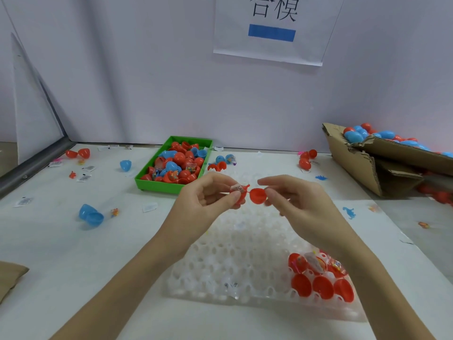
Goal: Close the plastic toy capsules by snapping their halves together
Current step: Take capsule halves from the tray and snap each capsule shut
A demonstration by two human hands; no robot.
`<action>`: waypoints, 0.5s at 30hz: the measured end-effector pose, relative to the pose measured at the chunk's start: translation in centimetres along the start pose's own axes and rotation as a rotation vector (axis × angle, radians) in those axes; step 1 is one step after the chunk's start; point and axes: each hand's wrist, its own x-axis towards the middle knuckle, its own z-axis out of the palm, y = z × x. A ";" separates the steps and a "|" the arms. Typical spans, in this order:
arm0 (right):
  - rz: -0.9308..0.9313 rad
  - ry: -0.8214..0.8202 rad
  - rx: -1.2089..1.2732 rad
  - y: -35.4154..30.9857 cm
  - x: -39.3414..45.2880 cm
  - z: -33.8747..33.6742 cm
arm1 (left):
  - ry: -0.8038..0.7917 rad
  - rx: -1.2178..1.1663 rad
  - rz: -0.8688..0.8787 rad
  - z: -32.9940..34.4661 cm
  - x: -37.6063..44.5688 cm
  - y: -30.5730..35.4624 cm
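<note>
Centrally in the head view, both hands are raised above the white surface point(61, 253) and hold one open red capsule point(250, 195) between them. The left hand point(208, 195) has its grip pinching the left half, which carries a small wrapped toy point(237, 188); the right hand point(294, 195) has its grip pinching the rim of the empty right half, whose hollow faces the camera. The two halves touch at a hinge but are not snapped shut. Below the hands lies a clear dimpled tray point(220, 266) with open red capsules point(318, 276) in its lower right corner. Behind, at frame centre, a green tray point(157, 187) holds red and blue capsules; a cardboard box point(355, 165) of more sits upper right.
</note>
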 end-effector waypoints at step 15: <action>-0.121 0.118 0.031 -0.5 -0.5 3.1 | -0.030 0.181 0.045 0.2 -0.1 -0.4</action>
